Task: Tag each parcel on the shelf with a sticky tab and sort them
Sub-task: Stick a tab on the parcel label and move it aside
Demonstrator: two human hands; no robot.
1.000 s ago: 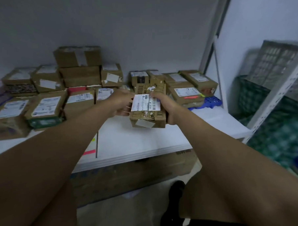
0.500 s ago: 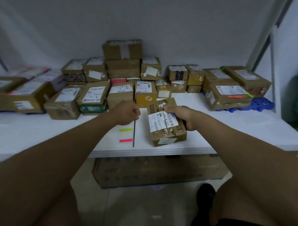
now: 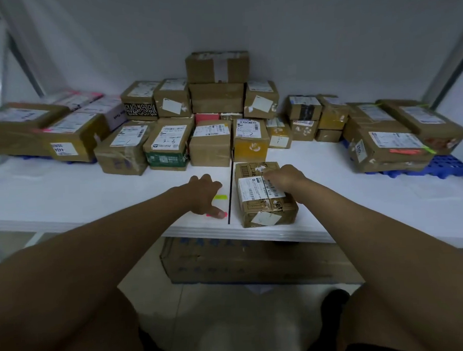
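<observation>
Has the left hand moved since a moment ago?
Yes. The left hand has left the parcel and dropped to the sticky tabs, its thumb on the pink tab left of the black line.

Plain grey-white wall [image 3: 298,26] behind the white shelf [image 3: 67,198]; light dim and even, no window in view. Slanted metal upright [image 3: 443,68] right of the shelf, another brace [image 3: 21,57] at its left end. Dark seam [image 3: 230,194] runs front to back across the shelf board. Below the shelf, a long cardboard carton [image 3: 255,264] sits on pale tiled floor [image 3: 231,321]. Blue plastic pallet [image 3: 442,166] at the shelf's right end.
</observation>
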